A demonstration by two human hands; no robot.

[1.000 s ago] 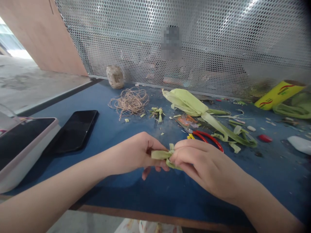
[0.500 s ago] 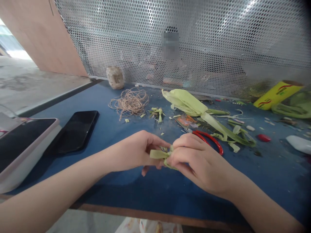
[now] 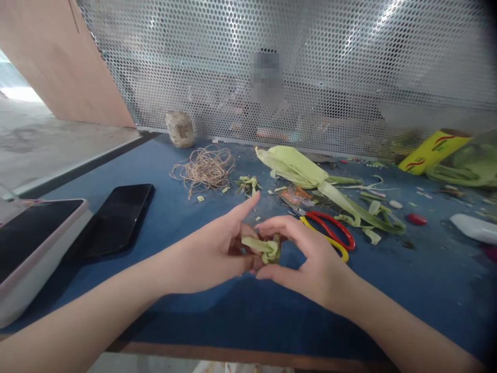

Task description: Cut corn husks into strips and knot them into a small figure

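Above the front middle of the blue table, a small knotted strip of pale green corn husk (image 3: pixel 267 248) lies between my two hands. My left hand (image 3: pixel 217 251) has its fingers curled round the strip's left end and underside, with the thumb raised clear of it. From the other side, my right hand (image 3: pixel 306 254) arches its thumb and fingers about the knot; its inner fingertips are partly hidden. Scissors (image 3: pixel 334 235) with red and yellow handles lie just behind my right hand. Farther back rests a bundle of green corn husk (image 3: pixel 295 166) with a long trailing strip.
A tangle of brown twine (image 3: pixel 207 168) and husk scraps (image 3: pixel 248 184) lie behind my hands. A black phone (image 3: pixel 116 217) and a pink-edged device (image 3: pixel 34 238) are at left. A yellow roll (image 3: pixel 435 150) leans at right, before the perforated metal panel (image 3: pixel 330 62).
My right hand has loosened from a tight pinch into a wider arch round the husk. My left thumb has lifted. The yellow scissor handle has come into sight.
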